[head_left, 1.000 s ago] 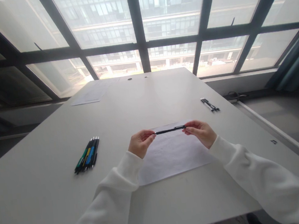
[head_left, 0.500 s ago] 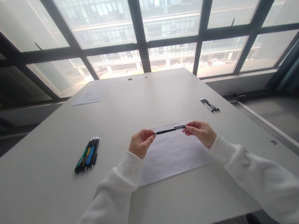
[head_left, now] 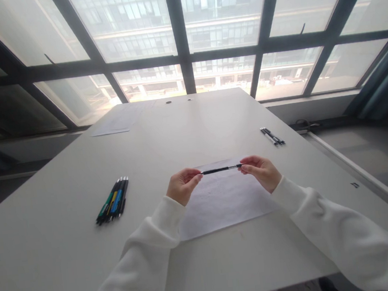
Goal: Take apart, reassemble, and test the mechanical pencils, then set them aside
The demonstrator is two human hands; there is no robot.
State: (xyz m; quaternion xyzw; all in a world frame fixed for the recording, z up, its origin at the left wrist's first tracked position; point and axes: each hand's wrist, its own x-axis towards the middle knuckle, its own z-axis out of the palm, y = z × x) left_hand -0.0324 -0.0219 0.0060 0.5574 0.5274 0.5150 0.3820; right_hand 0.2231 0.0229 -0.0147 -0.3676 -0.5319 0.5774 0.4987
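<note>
Barely anything moved: I've rolled the black pen (head_left: 220,169) a bit between my fingertips, so the clip that faced up near my right hand (head_left: 260,172) is out of sight now.

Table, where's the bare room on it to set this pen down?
Bare table lies between the bundle of pens and the sheet of paper, and across the middle up to the far sheet. Free strip too between the paper and the small pen pair. It is crowded only where both hands hold the pen.
</note>
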